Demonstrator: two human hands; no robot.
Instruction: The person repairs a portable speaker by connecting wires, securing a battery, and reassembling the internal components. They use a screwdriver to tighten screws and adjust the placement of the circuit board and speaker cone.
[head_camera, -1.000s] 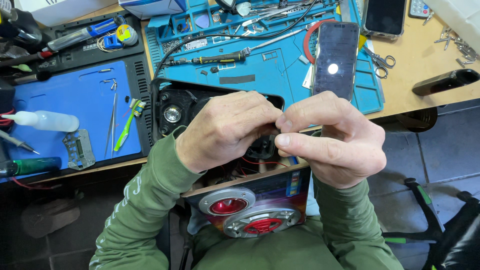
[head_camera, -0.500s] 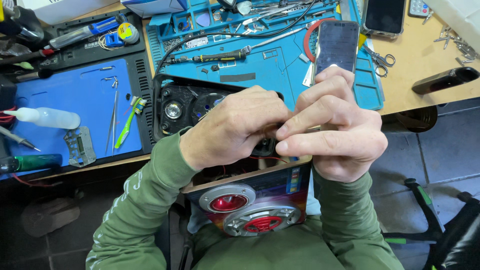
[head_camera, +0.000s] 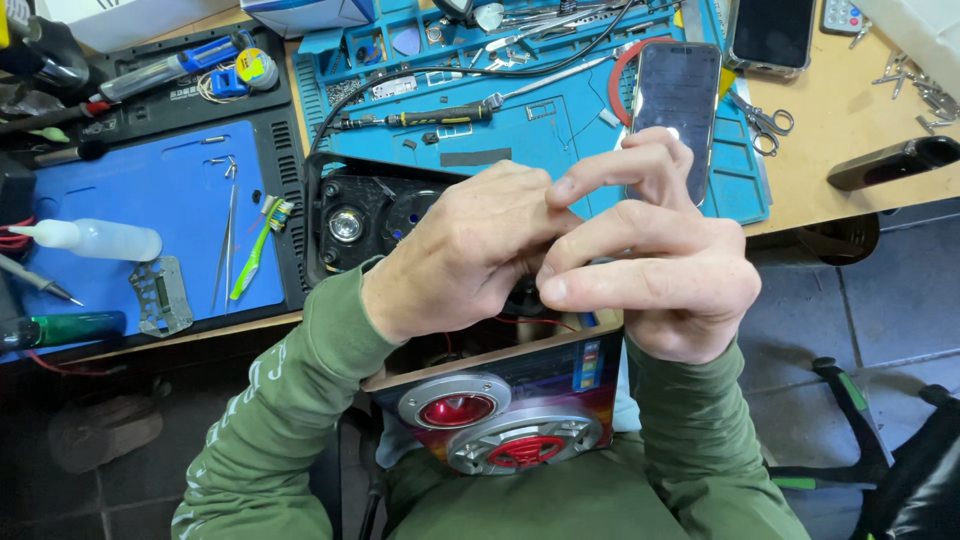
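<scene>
A small speaker box (head_camera: 500, 420) with silver and red round grilles rests on my lap, its back open toward the bench. My left hand (head_camera: 465, 255) and my right hand (head_camera: 645, 270) are pressed together over the open back, fingers pinched on something small inside; what they grip is hidden. A thin red wire (head_camera: 525, 322) shows just under them. The black rear panel (head_camera: 365, 220) with round parts leans against the bench edge, behind my left hand. Both sleeves are green.
A blue work mat (head_camera: 150, 215) at left holds tweezers, a green brush (head_camera: 258, 248) and a white squeeze bottle (head_camera: 95, 240). A teal mat (head_camera: 540, 120) carries a screwdriver (head_camera: 440, 117), small parts and a phone (head_camera: 675, 95). Scissors (head_camera: 765, 120) lie at right.
My right hand has shifted slightly, its index and middle fingers now stretched further over the left hand. The camera has moved a little closer. The speaker box stays put.
</scene>
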